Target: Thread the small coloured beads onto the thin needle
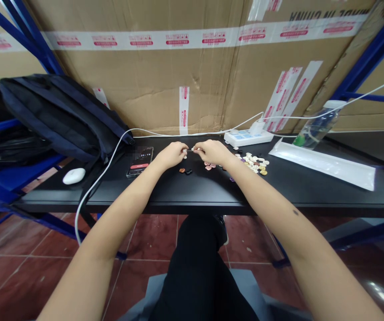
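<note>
Forearms (130, 196) lead to fingers (181, 146) holding a thin strand (189, 150) left-to-right.

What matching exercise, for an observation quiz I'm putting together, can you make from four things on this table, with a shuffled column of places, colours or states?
Things
1. Smartphone
2. Power strip
3. Loose button-like pieces
4. Plastic bottle

Descriptions
A. Transparent, with a white cap
B. Scattered, mostly pale, to the right of the right hand
C. Lit up, to the left of the left hand
D. White with light-blue areas, near the cardboard

Right pairs: 1-C, 2-D, 3-B, 4-A
</note>
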Tool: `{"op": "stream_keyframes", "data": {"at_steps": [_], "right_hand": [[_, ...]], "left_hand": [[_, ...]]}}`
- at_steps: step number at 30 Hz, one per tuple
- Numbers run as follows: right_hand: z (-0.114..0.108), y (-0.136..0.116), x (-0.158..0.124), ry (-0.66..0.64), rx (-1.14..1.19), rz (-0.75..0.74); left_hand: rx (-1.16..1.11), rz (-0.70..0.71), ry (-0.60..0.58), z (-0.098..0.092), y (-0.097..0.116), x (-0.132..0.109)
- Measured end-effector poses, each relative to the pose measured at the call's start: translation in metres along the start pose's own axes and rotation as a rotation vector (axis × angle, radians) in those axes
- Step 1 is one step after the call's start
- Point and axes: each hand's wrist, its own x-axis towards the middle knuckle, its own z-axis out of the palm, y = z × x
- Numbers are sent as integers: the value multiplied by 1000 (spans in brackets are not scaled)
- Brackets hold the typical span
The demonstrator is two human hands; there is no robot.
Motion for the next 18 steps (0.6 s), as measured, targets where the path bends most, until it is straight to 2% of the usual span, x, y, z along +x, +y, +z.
{"op": "stream_keyframes", "data": {"at_steps": [12,18], "right_hand": [[-8,-7,-4,37,15,-7],[-1,-2,-2,-28,130,9]], "left_hand": [[2,6,1,0,0,0],[5,2,0,0,0,0]]}}
